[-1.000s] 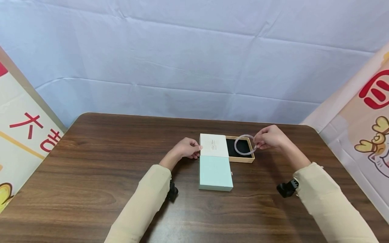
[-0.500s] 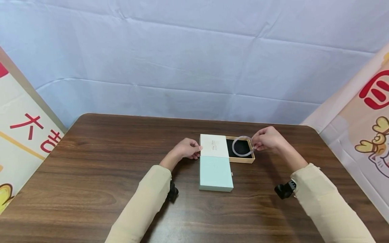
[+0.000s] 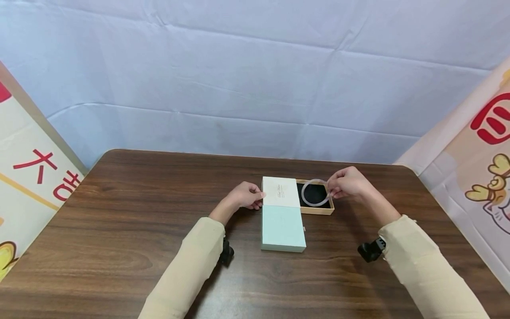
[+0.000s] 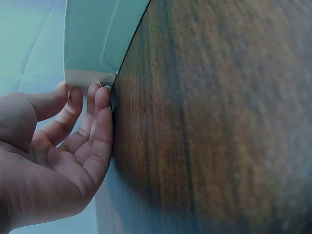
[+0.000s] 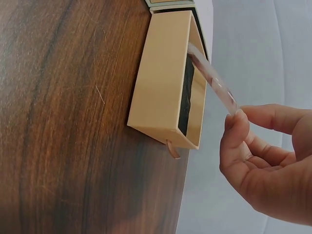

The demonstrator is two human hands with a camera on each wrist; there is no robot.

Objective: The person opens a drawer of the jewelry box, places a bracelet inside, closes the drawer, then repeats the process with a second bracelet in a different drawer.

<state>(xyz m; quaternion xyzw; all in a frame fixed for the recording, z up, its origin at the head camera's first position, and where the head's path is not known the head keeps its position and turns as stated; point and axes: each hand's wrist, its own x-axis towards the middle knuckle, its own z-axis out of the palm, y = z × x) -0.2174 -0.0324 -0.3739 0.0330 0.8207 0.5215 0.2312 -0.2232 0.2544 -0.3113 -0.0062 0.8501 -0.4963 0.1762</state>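
Soft, fairly even light fills the head view, with a pale sheen on the near middle of the tabletop (image 3: 247,283) and soft shadows beside the 2 sleeves (image 3: 185,261). The print (image 3: 280,191) on the white box panel (image 3: 271,184) is too blurred to read. The left wrist view is dimmer, with a blue-green cast; there the tabletop blurs toward the right. The right wrist view is brighter, small highlights glinting on the bracelet (image 5: 214,80).

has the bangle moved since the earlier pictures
Yes: in the head view, the pale bangle has shifted left, closer to the white box sleeve, which has stayed put.
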